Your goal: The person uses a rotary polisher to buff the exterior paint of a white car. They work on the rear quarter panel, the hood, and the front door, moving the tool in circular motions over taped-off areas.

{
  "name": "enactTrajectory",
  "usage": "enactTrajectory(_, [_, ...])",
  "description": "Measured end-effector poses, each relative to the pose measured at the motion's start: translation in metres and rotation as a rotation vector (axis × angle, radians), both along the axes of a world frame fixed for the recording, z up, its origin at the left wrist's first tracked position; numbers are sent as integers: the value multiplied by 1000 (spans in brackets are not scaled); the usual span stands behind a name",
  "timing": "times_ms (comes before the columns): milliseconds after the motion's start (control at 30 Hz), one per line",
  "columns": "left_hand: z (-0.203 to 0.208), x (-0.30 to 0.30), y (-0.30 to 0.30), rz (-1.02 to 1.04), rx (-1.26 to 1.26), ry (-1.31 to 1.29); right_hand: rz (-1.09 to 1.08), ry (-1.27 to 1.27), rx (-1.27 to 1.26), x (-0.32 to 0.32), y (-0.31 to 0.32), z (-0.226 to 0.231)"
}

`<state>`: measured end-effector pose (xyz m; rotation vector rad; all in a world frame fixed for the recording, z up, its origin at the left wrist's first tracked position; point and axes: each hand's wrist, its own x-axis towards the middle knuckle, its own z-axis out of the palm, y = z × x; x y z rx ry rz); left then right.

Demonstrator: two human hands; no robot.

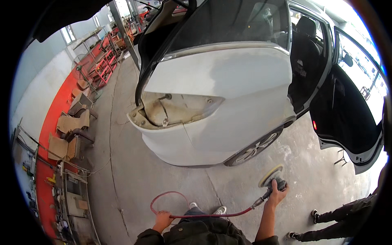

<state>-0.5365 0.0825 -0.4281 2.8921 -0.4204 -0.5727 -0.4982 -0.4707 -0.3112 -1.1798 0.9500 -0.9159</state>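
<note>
My right hand grips an air sander, a round tool with a pale yellowish pad tilted up, held in the air below the car's rear wheel. A red air hose runs from the sander's tail across my front. The fingers of my left hand are closed round that hose, and a loop of it hangs beyond the hand. Ahead stands a white car, its rear side panel patched with dull grey. The tail-light recess is bare, with a loose wire inside. Neither hand touches the car.
An open rear door sticks out at the right. Another person's legs are at the lower right. Along the left wall stand cardboard boxes, a fan and a metal rack. The raised tailgate is at the back.
</note>
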Motion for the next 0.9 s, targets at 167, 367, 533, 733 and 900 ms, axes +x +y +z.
enactTrajectory(167, [-4,-22,46,105,63,-65,67,40,-5,13,53,-11])
enactTrajectory(367, [25,52,145,-77,51,-19,48,69,114,28,135,-19])
enactTrajectory(533, [83,183,204,-285,198,79,23,34,190,51,212,-28])
enactTrajectory(733, [98,263,263,-392,293,43,13,18,43,124,295,-20])
enactTrajectory(900, [96,239,295,-83,235,200,94,-113,-104,211,337,39])
